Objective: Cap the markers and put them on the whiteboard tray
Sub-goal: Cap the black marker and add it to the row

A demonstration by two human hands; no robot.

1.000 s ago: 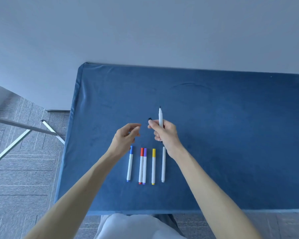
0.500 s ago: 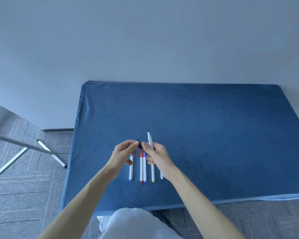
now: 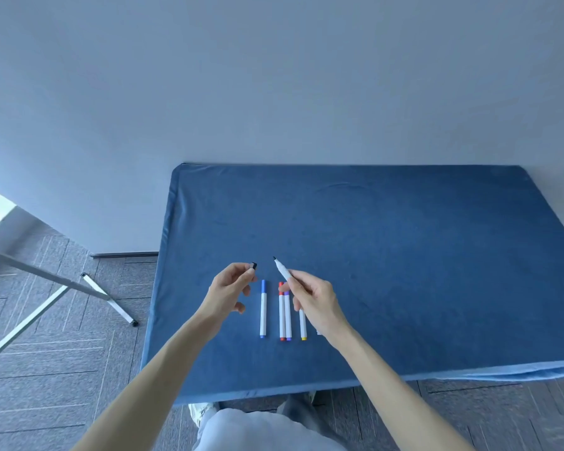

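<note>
My right hand (image 3: 316,304) grips an uncapped white marker (image 3: 282,271) with its black tip pointing up and left. My left hand (image 3: 228,291) pinches the small black cap (image 3: 254,265) between thumb and forefinger, a short gap left of the tip. Below the hands, capped markers lie in a row on the blue cloth: a blue one (image 3: 263,309), a red one (image 3: 281,315), a purple one (image 3: 287,317) and a yellow one (image 3: 303,325). A further white marker is mostly hidden under my right hand. No whiteboard tray is in view.
The blue-covered table (image 3: 388,255) stands against a plain wall (image 3: 274,76). A metal stand frame (image 3: 62,288) stands on the tiled floor to the left. My lap shows below the table's front edge (image 3: 274,392).
The black cap passed from my right hand to my left, which now pinches it. The marker tilted left toward the cap. The camera tilted up, so more wall shows.
</note>
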